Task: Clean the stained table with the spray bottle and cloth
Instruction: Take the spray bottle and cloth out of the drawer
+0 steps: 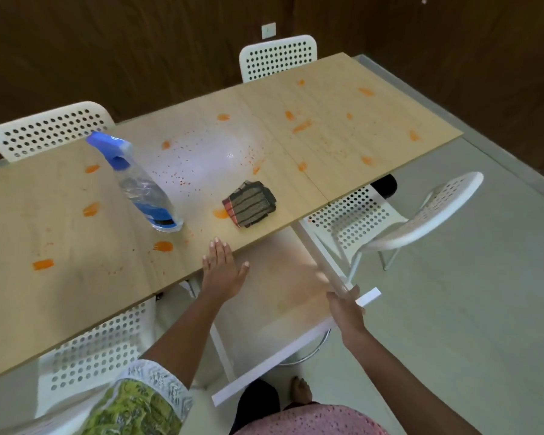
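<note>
Fingers (219, 251) of left hand (222, 271) straight, over table (76, 233) edge.

Spray bottle (139, 183) & cloth (249, 204) on stained table (76, 240) — hands off.

light: bright, even | glare: white sheen on table (220, 152) (centre) | edges: wide-angle bowing | focus: slightly soft

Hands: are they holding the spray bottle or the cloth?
Neither. The left hand is flat and open at the table edge. The right hand looks open near a white bar; any grip there is unclear.
</note>
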